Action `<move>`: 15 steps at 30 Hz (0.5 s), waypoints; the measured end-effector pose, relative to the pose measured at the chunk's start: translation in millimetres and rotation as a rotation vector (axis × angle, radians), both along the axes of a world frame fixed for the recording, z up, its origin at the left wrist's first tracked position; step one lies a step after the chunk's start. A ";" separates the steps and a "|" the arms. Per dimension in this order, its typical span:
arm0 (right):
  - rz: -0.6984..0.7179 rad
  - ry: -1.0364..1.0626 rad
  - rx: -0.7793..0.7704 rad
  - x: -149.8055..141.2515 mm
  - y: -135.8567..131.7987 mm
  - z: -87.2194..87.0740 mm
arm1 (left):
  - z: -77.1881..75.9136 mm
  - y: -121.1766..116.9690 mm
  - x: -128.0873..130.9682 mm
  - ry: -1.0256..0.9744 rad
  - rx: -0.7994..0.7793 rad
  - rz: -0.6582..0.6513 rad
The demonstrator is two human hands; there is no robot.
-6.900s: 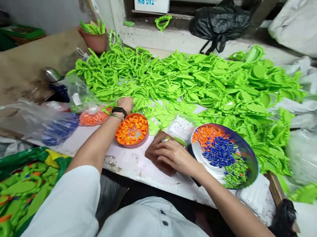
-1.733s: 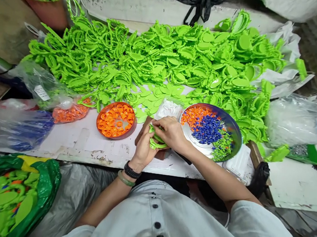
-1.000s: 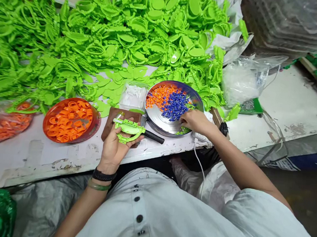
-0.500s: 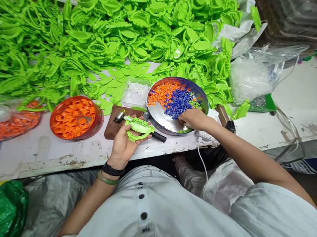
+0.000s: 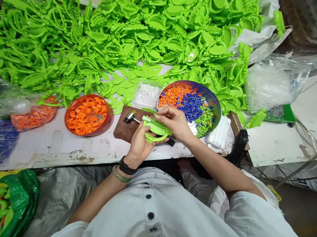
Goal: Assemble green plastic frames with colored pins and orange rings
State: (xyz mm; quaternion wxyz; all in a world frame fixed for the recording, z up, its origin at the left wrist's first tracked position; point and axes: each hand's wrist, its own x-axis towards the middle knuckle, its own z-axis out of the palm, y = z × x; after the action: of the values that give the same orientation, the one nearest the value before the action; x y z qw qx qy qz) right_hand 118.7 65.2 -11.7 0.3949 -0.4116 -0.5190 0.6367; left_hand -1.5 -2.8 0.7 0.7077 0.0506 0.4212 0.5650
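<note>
My left hand (image 5: 140, 145) holds a bright green plastic part (image 5: 157, 129) with an oval middle and an open loop. A short white piece (image 5: 146, 119) sits at its upper left end. My right hand (image 5: 175, 122) is closed in a pinch over the part's upper edge; whatever is between the fingertips is too small to make out. Behind my left hand a small hammer (image 5: 130, 117) lies across a brown block (image 5: 123, 128), its black handle end showing past the part. Just beyond my right hand stands a round metal pan (image 5: 218, 113) of small orange, blue and green pieces.
A red bowl (image 5: 107, 122) of orange rings stands left. Behind spreads a big heap of green parts (image 5: 145, 30). A clear box (image 5: 146, 95) holds white pieces. Bagged parts (image 5: 32, 116) lie at left; a plastic bag (image 5: 272, 85) and green tray (image 5: 289, 114) are at right.
My right hand has left the pan and come left to the green part in my left hand. The view has shifted, so the table's things appear farther right.
</note>
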 end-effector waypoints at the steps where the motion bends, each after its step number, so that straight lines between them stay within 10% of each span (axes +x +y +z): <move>1: -0.020 -0.022 0.033 -1.5 0.2 -0.8 | 0.2 0.0 0.2 0.003 -0.002 0.007; 15: 0.055 -0.334 0.410 2.4 -3.4 -6.3 | -3.9 -0.8 -0.3 0.136 0.074 0.061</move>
State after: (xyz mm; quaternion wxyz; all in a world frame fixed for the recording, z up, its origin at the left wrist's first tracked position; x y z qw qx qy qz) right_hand 121.1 61.8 -17.9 0.3612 -0.4082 -0.7061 0.4520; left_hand -1.8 -3.5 -3.1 0.6577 0.1020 0.4483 0.5967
